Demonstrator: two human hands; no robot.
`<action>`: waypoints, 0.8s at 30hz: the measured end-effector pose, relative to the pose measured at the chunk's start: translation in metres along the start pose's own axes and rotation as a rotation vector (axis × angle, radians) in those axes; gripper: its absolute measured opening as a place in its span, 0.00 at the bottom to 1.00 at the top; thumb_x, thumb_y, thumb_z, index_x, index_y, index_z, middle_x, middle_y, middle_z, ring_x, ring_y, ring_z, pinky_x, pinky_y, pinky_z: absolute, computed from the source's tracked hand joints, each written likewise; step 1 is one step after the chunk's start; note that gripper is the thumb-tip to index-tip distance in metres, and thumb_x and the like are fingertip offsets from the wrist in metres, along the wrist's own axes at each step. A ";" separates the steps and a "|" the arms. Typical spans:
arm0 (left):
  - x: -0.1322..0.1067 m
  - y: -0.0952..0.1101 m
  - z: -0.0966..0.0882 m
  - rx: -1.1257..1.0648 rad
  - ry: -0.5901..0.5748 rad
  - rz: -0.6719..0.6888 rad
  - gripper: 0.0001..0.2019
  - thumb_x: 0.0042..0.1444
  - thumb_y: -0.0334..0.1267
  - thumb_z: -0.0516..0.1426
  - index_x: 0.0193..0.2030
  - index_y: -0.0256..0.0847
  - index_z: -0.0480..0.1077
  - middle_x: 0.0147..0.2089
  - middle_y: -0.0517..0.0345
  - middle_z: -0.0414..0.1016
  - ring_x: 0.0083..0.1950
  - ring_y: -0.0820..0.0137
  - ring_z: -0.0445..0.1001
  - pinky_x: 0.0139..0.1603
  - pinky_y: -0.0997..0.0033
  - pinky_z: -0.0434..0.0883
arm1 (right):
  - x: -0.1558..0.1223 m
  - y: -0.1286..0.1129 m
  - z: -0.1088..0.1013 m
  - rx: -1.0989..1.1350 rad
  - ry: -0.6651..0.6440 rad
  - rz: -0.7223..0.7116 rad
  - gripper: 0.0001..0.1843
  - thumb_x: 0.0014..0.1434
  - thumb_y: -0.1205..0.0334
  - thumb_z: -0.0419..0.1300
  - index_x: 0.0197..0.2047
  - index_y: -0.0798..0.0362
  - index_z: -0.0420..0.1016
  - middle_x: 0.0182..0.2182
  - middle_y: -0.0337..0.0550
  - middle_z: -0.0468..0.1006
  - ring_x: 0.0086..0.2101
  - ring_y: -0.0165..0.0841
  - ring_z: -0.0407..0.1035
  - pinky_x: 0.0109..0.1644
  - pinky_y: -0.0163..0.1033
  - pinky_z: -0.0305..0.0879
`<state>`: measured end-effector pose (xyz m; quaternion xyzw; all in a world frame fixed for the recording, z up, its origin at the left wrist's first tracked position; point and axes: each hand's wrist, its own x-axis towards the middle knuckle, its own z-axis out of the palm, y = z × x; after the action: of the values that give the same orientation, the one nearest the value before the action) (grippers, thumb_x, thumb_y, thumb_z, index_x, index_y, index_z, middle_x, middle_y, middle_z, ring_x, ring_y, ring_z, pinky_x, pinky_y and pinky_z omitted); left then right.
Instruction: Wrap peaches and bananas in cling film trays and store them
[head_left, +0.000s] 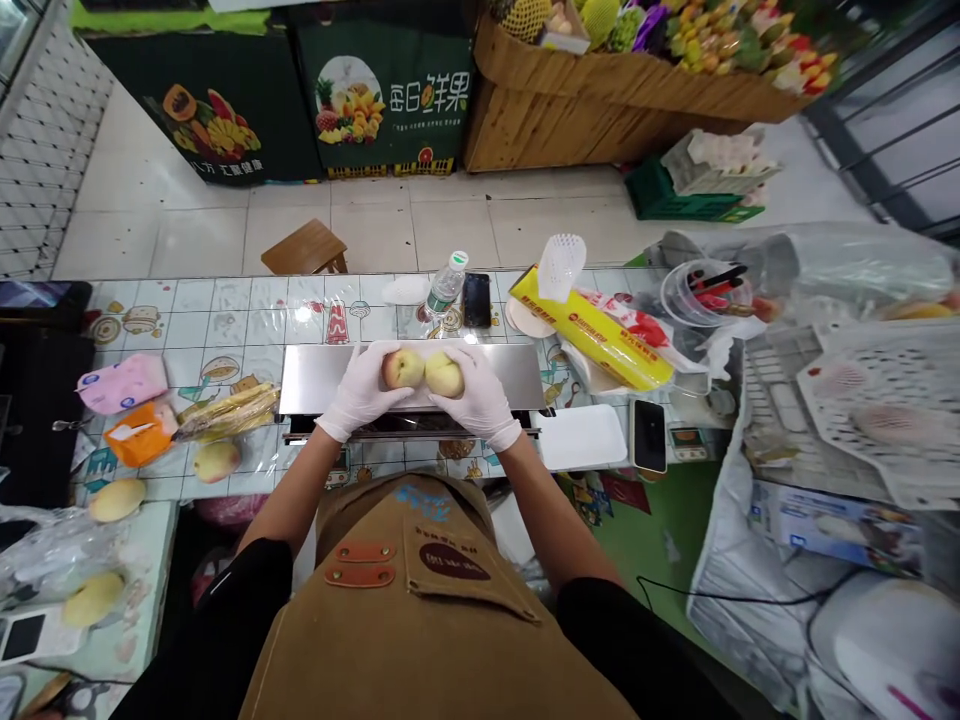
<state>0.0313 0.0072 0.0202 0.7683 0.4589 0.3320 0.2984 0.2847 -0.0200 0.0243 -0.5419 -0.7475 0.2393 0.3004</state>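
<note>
Head view: my gloved left hand point(360, 390) is closed around the left peach point(402, 368) and my gloved right hand point(480, 398) around the right peach point(445, 375). The two fruits touch above a steel wrapping machine point(315, 378). To the right, a clear tub point(679, 300) holds red and black sticks. Further back, a wooden bin point(600, 100) holds mixed fruit.

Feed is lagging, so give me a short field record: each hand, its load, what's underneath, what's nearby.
left hand: white-gloved left hand grips pink-blushed round peach
right hand: white-gloved right hand grips pale yellow round peach
contact: peaches touching, side by side
underneath: flat steel plate
nearby: white foam tray, right of plate
</note>
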 end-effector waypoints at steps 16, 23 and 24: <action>-0.006 0.009 -0.002 -0.199 0.167 -0.084 0.35 0.51 0.43 0.74 0.63 0.42 0.69 0.59 0.48 0.77 0.59 0.56 0.78 0.65 0.54 0.75 | -0.015 0.002 -0.015 0.074 0.051 0.128 0.54 0.52 0.42 0.77 0.75 0.49 0.64 0.72 0.58 0.69 0.71 0.59 0.62 0.79 0.67 0.55; 0.006 0.008 -0.009 -0.040 -0.069 0.041 0.23 0.53 0.34 0.70 0.56 0.45 0.77 0.56 0.49 0.80 0.60 0.52 0.76 0.67 0.49 0.72 | -0.018 0.005 -0.011 0.174 0.044 0.108 0.52 0.55 0.39 0.75 0.76 0.51 0.64 0.72 0.60 0.68 0.71 0.56 0.62 0.80 0.65 0.54; 0.007 0.007 -0.010 -0.056 -0.088 0.070 0.23 0.54 0.34 0.70 0.58 0.46 0.77 0.59 0.49 0.80 0.62 0.53 0.76 0.68 0.48 0.71 | -0.018 0.006 -0.011 0.196 0.044 0.106 0.51 0.57 0.39 0.74 0.75 0.51 0.64 0.72 0.60 0.68 0.72 0.55 0.62 0.80 0.65 0.53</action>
<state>0.0298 0.0120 0.0332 0.7891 0.4084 0.3207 0.3280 0.3002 -0.0354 0.0245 -0.5541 -0.6839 0.3146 0.3553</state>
